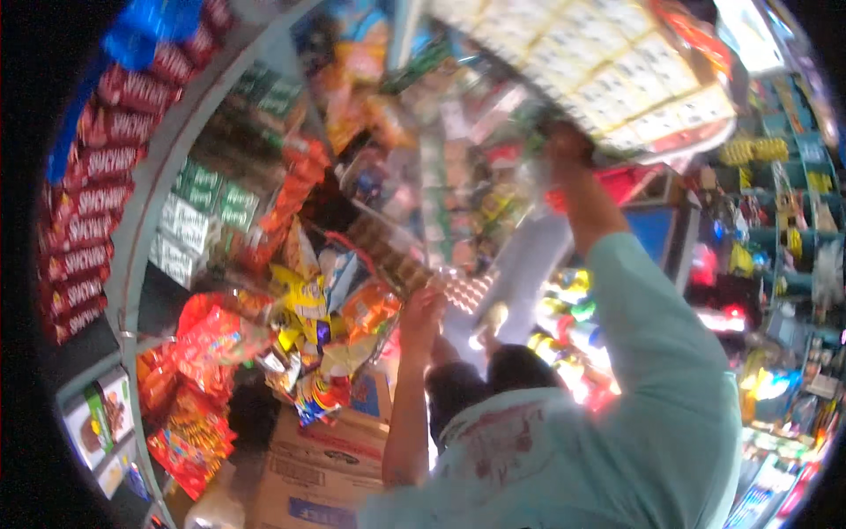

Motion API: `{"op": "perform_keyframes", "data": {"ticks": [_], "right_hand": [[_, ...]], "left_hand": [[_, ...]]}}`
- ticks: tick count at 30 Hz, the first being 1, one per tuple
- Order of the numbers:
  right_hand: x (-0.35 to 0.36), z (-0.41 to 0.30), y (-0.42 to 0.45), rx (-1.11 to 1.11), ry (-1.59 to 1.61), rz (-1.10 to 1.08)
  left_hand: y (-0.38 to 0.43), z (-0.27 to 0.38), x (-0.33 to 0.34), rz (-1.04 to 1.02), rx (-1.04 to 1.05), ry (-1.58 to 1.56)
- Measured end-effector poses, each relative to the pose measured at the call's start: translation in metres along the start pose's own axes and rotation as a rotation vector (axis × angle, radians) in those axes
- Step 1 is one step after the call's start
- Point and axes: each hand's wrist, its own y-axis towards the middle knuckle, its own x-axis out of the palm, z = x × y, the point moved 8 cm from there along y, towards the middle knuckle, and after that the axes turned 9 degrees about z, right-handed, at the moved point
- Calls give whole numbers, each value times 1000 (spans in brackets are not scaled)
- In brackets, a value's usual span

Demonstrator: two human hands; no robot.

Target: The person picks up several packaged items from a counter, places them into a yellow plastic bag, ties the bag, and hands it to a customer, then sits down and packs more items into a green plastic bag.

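Note:
My left hand (423, 309) is low in the middle, fingers at the near left edge of a tray-like thing with rows of small round pinkish pieces (466, 291); blur hides whether it grips this. Raised at the upper right, my right hand (567, 142) is a dark blur beside the lower edge of a large pale panel with yellow grid lines (595, 73). What its fingers touch cannot be told. Between the hands lie blurred packets and a green-and-white strip (433, 192). Both arms come out of pale green sleeves.
Snack bags (211, 330) and yellow packets (301, 294) hang at the left, above a cardboard box (324, 463). Small green and white boxes (182, 231) stand behind a curved metal frame (142, 264) with red wrappers (99, 192). Stocked shelves (780, 225) line the right.

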Motion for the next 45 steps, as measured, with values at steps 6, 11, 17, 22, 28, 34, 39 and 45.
{"op": "perform_keyframes", "data": {"ticks": [6, 11, 17, 22, 28, 34, 39, 45], "right_hand": [[-131, -71, -90, -257, -133, -30], [-267, 3, -232, -522, 236, 80], [-211, 219, -320, 183, 1872, 39], [-20, 384, -396, 1153, 1872, 385], [170, 603, -426, 1447, 869, 560], [284, 675, -418, 1510, 716, 357], [267, 631, -441, 1740, 557, 447], [277, 621, -450, 2056, 709, 402]], "left_hand": [[-3, 17, 22, -134, 85, 49], [0, 21, 50, -274, 23, 97], [-3, -20, 127, -409, 12, 491], [-57, -45, 230, -633, -58, 671], [-48, -101, 236, -553, -224, 673], [-77, -153, 207, -384, -225, 890], [-91, -189, 257, -699, -128, 902], [-69, -182, 335, -689, -190, 970]]}}
